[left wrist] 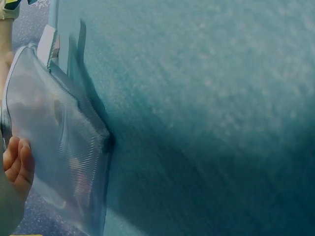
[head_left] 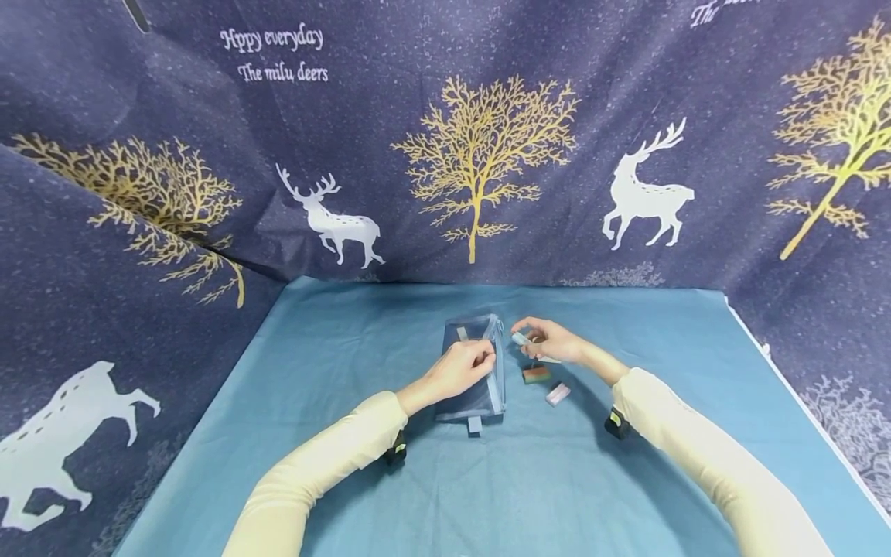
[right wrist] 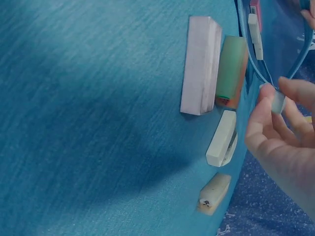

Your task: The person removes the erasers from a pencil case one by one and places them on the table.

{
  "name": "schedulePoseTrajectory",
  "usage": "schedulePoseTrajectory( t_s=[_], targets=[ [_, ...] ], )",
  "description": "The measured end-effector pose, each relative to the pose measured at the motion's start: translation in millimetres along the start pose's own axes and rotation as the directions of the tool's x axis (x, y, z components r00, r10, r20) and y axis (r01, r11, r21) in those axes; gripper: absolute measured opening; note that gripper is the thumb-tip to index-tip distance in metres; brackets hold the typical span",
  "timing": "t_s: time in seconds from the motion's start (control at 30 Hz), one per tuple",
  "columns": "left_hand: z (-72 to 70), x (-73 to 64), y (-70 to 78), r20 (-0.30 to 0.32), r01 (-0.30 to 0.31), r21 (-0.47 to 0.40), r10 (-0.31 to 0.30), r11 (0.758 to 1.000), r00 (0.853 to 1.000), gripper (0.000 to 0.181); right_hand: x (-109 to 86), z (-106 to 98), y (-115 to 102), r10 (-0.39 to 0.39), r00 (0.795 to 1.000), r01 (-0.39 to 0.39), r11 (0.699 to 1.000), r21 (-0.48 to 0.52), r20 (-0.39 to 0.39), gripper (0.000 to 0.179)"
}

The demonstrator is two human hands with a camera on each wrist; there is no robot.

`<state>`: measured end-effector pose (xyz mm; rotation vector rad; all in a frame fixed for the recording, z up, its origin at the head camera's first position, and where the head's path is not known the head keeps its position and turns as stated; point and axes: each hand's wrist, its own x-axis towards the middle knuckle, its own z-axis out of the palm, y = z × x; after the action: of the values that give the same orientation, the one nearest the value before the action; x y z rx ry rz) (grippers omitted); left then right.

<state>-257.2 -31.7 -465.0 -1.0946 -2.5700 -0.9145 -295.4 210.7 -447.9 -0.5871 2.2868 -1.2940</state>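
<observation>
A see-through mesh zip pouch (head_left: 462, 404) lies on the blue cloth, its zip side spread apart toward the right. My left hand (head_left: 465, 367) grips the pouch by its opening edge; in the left wrist view its fingers (left wrist: 20, 160) curl at the mesh. Just right of the opening, my right hand (head_left: 553, 342) pinches a small pale blue eraser (right wrist: 278, 102) between thumb and fingers. Through the opening, a white eraser (right wrist: 255, 37) shows inside the pouch, with a pink piece beside it.
Beside the pouch lie a green-and-orange eraser (right wrist: 232, 69), a pale pink eraser (right wrist: 199, 64), a white eraser (right wrist: 221, 138) and a small beige eraser (right wrist: 214, 192). A white tab (head_left: 475, 425) sticks out from the pouch's near end. A patterned dark curtain (head_left: 431, 193) hangs behind.
</observation>
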Motion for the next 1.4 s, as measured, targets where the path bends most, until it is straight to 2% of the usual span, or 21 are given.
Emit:
schedulePoseTrajectory(
  t_s=[0.2,0.27,0.43,0.77,0.97,1.27,1.4],
  targets=[
    [0.9,0.3,-0.1,-0.002,0.029,0.008,-0.029,1.000,1.000,0.006,-2.5,0,0,0.037,0.995,-0.037,0.999,-0.001,-0.092,0.039],
    [1.2,0.4,0.0,-0.006,0.034,0.013,-0.034,0.999,0.999,0.006,-2.5,0,0,0.040,0.990,-0.047,0.998,-0.050,-0.132,0.033],
    [2.1,-0.4,0.8,-0.002,0.032,0.015,-0.032,0.999,0.999,0.006,-2.5,0,4,-0.003,0.979,-0.035,0.983,-0.181,-0.203,0.026],
    [-0.2,-0.7,3.9,0.000,0.028,0.006,-0.028,1.000,1.000,0.007,-7.0,-2,6,-0.075,0.948,-0.024,0.953,-0.303,-0.311,0.019],
    [3.3,-1.7,2.6,-0.003,0.013,0.008,-0.013,1.000,1.000,0.007,-9.7,-4,10,-0.116,0.945,0.001,0.936,-0.353,-0.307,0.018],
    [7.1,-2.0,-0.3,-0.043,-0.020,-0.012,0.019,1.000,0.999,0.007,-10.5,-10,15,-0.085,0.930,-0.051,0.933,-0.356,-0.356,0.016],
    [7.3,-1.6,-1.0,-0.044,-0.018,-0.015,0.018,1.000,0.999,0.007,-9.6,-11,16,-0.088,0.930,-0.049,0.932,-0.358,-0.357,0.016]
  ],
)
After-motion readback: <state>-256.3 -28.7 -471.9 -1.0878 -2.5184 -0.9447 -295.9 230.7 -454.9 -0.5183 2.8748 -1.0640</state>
